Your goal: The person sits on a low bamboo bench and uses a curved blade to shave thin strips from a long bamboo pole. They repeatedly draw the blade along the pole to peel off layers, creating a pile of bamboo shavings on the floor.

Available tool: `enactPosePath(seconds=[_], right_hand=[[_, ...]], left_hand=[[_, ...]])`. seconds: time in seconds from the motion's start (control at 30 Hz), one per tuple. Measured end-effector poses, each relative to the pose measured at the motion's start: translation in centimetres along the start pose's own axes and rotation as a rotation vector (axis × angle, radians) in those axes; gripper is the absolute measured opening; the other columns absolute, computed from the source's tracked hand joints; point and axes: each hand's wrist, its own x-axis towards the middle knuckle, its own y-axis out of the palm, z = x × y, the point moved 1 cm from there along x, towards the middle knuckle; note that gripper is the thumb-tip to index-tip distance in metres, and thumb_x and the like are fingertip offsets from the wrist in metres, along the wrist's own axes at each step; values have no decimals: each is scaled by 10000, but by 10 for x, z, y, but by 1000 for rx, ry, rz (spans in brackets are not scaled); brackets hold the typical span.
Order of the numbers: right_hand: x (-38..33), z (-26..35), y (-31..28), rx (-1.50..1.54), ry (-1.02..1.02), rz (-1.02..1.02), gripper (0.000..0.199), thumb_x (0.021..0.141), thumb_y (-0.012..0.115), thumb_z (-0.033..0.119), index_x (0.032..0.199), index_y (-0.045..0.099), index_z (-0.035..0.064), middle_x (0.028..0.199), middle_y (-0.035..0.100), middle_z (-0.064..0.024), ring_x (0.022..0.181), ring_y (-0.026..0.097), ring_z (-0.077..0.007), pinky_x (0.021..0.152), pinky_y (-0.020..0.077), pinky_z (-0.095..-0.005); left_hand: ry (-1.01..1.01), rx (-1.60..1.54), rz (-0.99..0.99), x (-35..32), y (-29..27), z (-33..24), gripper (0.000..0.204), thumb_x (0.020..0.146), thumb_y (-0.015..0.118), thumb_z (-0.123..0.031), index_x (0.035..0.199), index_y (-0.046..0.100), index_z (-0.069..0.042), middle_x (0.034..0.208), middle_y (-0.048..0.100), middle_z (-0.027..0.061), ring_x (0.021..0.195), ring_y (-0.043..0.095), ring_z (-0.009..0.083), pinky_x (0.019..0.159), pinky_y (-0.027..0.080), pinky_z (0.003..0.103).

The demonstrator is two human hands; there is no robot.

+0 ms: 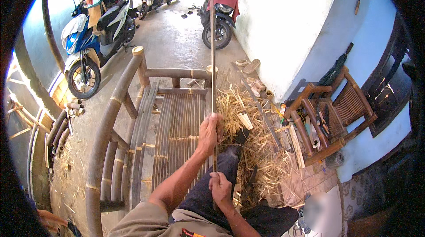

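Note:
A long, thin bamboo strip point(213, 68) stands nearly upright in front of me, its far end rising toward the parked motorbikes. My left hand point(210, 134) is closed around it partway along. Lower and closer to my body, my right hand point(220, 188) grips the strip near its lower end, fingers curled. Whether the right hand also holds a tool is hidden. The strip passes over my dark-trousered leg point(195, 192). Under and beside me is a bamboo bench point(177, 113) with a slatted seat and thick pole armrests.
Bamboo shavings point(261, 161) heap on the floor right of the bench. A bamboo chair point(345, 108) holding several small items stands by the blue wall. A blue-and-white motorbike point(84, 46) and a dark motorbike point(217, 20) are parked ahead. Another person's limb point(51, 219) shows at lower left.

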Motion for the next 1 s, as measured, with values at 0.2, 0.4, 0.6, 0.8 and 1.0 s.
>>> enactPosePath(seconds=[0.2, 0.4, 0.6, 0.8, 1.0], right_hand=[[49, 17, 4, -117, -115, 53, 363, 960, 584, 333, 1106, 638, 5, 975, 680, -234, 951, 686, -332, 778, 536, -383], [126, 30, -49, 281, -9, 21, 526, 986, 479, 501, 1208, 556, 30, 957, 655, -61, 806, 642, -141, 682, 554, -284], [215, 82, -92, 765, -25, -137, 653, 947, 458, 610, 1252, 481, 33, 941, 659, -96, 749, 646, -170, 629, 560, -328], [238, 101, -67, 878, -52, 98, 722, 976, 411, 583, 1402, 345, 3, 1045, 617, -143, 808, 655, -205, 679, 578, -356], [243, 87, -34, 280, -230, -155, 418, 999, 484, 423, 920, 636, 41, 669, 622, -82, 558, 616, -193, 514, 499, -332]], left_hand=[[259, 559, -102, 48, -31, -53, 328, 1024, 452, -314, 1037, 588, -17, 727, 524, 1, 707, 488, 98, 642, 428, 288], [304, 956, -66, -17, -108, -30, 410, 1004, 471, -343, 776, 434, -4, 649, 352, 55, 631, 361, 127, 544, 334, 353], [-100, 821, -56, -130, -145, 6, 497, 1006, 465, -421, 694, 414, -37, 604, 350, 3, 604, 349, 98, 525, 313, 331], [-211, 890, -100, -187, -156, 16, 493, 991, 516, -410, 688, 394, -41, 595, 321, -1, 605, 332, 85, 510, 296, 316], [-260, 963, -142, -210, -166, 13, 489, 982, 533, -403, 694, 436, -19, 587, 320, 27, 598, 319, 97, 509, 310, 337]])
